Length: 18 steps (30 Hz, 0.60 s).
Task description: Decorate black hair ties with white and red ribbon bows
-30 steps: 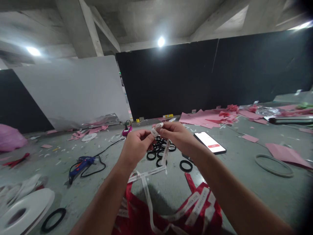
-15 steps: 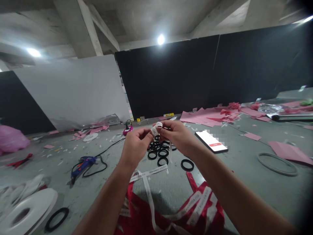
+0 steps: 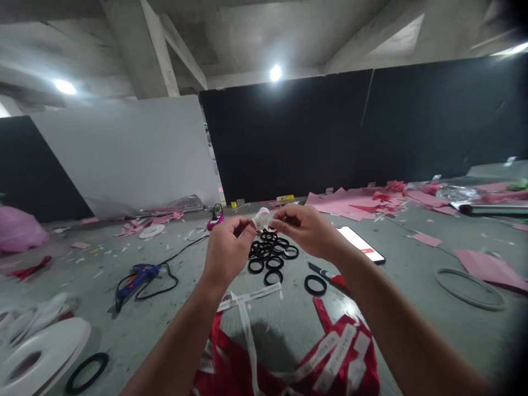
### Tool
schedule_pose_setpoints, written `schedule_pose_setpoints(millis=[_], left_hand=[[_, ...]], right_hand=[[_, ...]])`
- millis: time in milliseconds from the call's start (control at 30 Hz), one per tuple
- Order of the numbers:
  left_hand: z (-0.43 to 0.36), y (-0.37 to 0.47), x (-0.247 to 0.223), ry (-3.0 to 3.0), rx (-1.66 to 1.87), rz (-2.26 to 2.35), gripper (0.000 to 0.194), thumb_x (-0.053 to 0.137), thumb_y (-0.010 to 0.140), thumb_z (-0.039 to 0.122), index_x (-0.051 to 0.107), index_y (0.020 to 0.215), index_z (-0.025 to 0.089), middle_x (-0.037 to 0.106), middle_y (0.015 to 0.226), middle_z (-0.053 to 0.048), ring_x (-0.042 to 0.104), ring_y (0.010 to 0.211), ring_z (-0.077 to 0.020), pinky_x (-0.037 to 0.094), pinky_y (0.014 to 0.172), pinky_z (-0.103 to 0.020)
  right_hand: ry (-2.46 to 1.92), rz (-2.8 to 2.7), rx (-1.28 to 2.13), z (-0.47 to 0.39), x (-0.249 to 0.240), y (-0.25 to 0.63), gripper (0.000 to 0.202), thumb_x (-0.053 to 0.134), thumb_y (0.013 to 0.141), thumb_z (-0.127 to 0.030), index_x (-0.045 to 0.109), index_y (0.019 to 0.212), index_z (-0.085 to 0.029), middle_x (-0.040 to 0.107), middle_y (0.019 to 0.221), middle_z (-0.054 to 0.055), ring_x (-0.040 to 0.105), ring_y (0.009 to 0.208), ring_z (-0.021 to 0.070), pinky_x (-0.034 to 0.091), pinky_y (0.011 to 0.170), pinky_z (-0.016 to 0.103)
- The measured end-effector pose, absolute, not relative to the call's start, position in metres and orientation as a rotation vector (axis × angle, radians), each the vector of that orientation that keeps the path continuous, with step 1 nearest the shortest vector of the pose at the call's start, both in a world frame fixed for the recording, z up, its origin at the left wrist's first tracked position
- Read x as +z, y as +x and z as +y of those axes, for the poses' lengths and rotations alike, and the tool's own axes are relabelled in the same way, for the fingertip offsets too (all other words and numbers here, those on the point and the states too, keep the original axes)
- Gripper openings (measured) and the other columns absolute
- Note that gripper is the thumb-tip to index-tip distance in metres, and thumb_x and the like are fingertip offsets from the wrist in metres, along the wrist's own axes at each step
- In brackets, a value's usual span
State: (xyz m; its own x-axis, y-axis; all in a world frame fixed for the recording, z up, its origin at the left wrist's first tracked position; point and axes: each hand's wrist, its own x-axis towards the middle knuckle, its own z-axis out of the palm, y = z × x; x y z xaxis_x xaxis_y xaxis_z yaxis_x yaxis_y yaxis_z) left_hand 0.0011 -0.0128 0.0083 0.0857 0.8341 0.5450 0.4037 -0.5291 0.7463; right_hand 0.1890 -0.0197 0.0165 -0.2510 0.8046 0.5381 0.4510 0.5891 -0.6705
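Note:
Between my two hands is a looped white ribbon (image 3: 261, 218) with dark printed lettering. My left hand (image 3: 231, 242) pinches its left side, fingers closed. The fingertips of my right hand (image 3: 303, 228) are pressed together at the loop's right side. Just beneath and nearer to me lies a cluster of black rings (image 3: 274, 263) on the grey table. One separate black ring (image 3: 315, 285) sits to the right of them. A printed ribbon strip (image 3: 259, 294) lies closer in, above red fabric (image 3: 235, 357) bearing more white printed ribbon pieces.
On the left are a blue glue gun (image 3: 140, 280) with its cord, a white spool (image 3: 49, 357) and another black ring (image 3: 87, 374). A phone (image 3: 363, 246), a red-handled cutting tool (image 3: 339, 281) and a grey hoop (image 3: 470, 289) lie right. Pink paper (image 3: 342, 203) covers the back.
My hands have drawn slightly apart with the ribbon loop between them. The hanging ribbon tail below my right hand no longer shows. The red-handled tool has come into view beside my right forearm.

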Motion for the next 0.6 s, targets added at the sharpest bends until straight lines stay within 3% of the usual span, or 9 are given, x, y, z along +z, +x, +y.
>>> schedule_pose_setpoints(millis=[267,433,600], left_hand=[[-0.012,0.001,0.005,2.060,1.362,1.175,0.021,0.059,0.083,0.032,0.071,0.085,0.015,0.071,0.076,-0.003,0.061,0.068,-0.0156,0.043,0.062,-0.024],[-0.015,0.002,0.006,2.177,1.382,1.245,0.017,0.057,0.084,0.027,0.070,0.087,0.017,0.072,0.080,-0.003,0.063,0.073,-0.0168,0.044,0.067,-0.025],[-0.017,0.004,0.003,2.281,1.396,1.256,0.015,0.058,0.086,0.027,0.069,0.087,0.017,0.071,0.077,-0.003,0.062,0.068,-0.0154,0.044,0.065,-0.025]], right_hand=[[-0.948,-1.860,0.515,-0.018,0.010,0.180,0.020,0.060,0.087,-0.033,0.071,0.091,-0.017,0.062,0.072,0.002,0.050,0.061,0.0116,0.034,0.056,0.027],[-0.975,-1.966,0.478,-0.026,0.016,0.176,0.025,0.054,0.092,-0.037,0.066,0.083,-0.017,0.055,0.066,-0.001,0.044,0.057,0.0103,0.029,0.052,0.026],[-0.998,-1.984,0.347,-0.023,0.014,0.175,0.033,0.059,0.088,-0.042,0.056,0.067,-0.018,0.044,0.062,-0.003,0.037,0.060,0.0106,0.026,0.053,0.026]])
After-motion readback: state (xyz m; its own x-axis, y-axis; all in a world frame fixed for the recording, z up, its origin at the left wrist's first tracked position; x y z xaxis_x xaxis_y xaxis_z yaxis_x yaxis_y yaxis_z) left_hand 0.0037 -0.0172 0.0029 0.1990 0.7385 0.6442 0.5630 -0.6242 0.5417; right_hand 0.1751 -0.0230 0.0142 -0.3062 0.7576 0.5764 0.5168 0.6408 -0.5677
